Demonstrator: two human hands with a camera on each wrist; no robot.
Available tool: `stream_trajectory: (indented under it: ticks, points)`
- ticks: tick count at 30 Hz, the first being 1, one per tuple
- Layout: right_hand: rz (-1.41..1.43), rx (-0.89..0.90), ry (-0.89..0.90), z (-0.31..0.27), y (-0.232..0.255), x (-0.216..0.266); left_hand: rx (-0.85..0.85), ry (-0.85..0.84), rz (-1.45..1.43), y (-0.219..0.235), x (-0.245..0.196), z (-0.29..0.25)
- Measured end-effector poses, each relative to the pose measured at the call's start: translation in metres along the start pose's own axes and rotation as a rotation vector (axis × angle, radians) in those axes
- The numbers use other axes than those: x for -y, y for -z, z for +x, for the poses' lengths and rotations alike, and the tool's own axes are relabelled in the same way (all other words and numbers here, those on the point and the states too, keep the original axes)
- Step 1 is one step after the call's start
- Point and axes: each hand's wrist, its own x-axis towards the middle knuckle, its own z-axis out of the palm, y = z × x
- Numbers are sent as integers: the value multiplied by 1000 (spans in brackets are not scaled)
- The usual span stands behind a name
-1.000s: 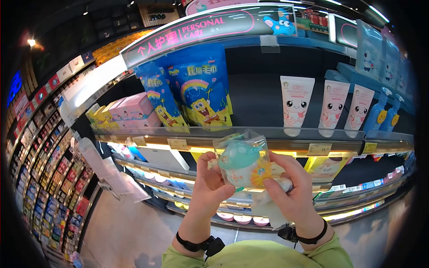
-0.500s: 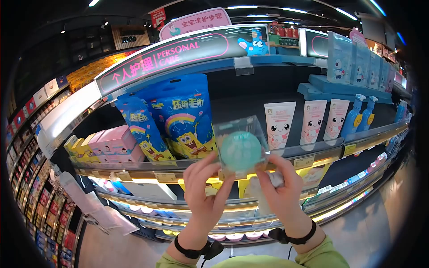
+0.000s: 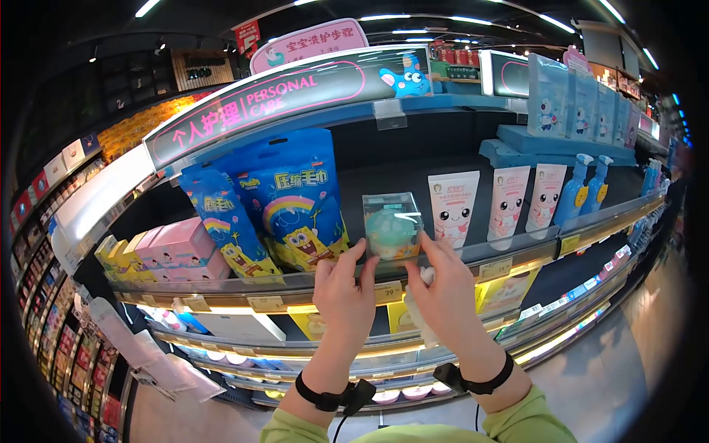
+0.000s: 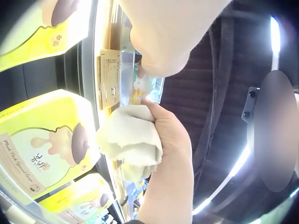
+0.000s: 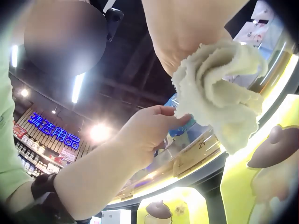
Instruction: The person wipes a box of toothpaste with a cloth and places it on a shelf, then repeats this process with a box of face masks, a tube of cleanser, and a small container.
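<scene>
In the head view, a clear plastic box (image 3: 393,227) with a rounded mint-green item inside is at the upper shelf's front edge. My left hand (image 3: 345,292) holds its left side between thumb and fingers. My right hand (image 3: 445,295) grips the right side and also keeps a crumpled white cloth (image 3: 426,277) in it. The cloth (image 5: 215,91) hangs in loose folds from that hand in the right wrist view. In the left wrist view the box (image 4: 141,88) shows only partly, behind the cloth and the left hand.
Blue SpongeBob pouches (image 3: 299,207) stand left of the box, beyond them pink and yellow cartons (image 3: 173,251). White-and-pink tubes (image 3: 452,207) and blue pump bottles (image 3: 574,192) stand to the right. A clear lip with price tags (image 3: 495,267) runs along the shelf front.
Both hands have carried the box forward, from close to the body to the shelf edge between pouches and tubes. The head view has swung so the shelf sits lower and further left.
</scene>
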Motion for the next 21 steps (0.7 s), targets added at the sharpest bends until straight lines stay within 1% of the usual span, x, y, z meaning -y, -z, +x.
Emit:
stream_trajectory:
  ticks: [2,3,4,5,8,10,11,12,13,14,16,17,18,20,21]
  points:
    - [10,33,-19,-1,1,1,42,-37,44,4,-2,1]
    - [52,54,-77,-2,4,6,43,-33,46,5,-2,0]
    - [95,72,-135,-2,6,9,84,2,34,5,-3,-1]
    - [96,74,-135,-3,6,9,124,37,21,5,-3,-2]
    - [97,82,-111,-5,6,8,142,54,31,7,-5,-4]
    - [8,60,-24,-7,4,5,136,52,31,7,-6,-4]
    - [12,67,-22,-8,3,4,130,45,29,7,-6,-4]
    - [3,32,-3,-9,2,3,128,52,37,6,-5,-4]
    - [-6,-4,15,-10,1,2,119,14,35,6,-3,-5]
    - [0,6,18,-11,3,3,110,-23,33,6,-2,-5]
    - [40,-67,8,-13,12,10,116,-1,24,6,-1,-8]
    - [59,-94,84,-14,16,10,122,16,8,8,0,-9]
    - [76,-75,98,-19,21,8,106,31,28,13,1,-11]
    - [195,-30,285,-34,27,5,65,-83,-56,30,2,-16]
    - [254,17,334,-43,28,6,39,-128,-94,40,4,-21]
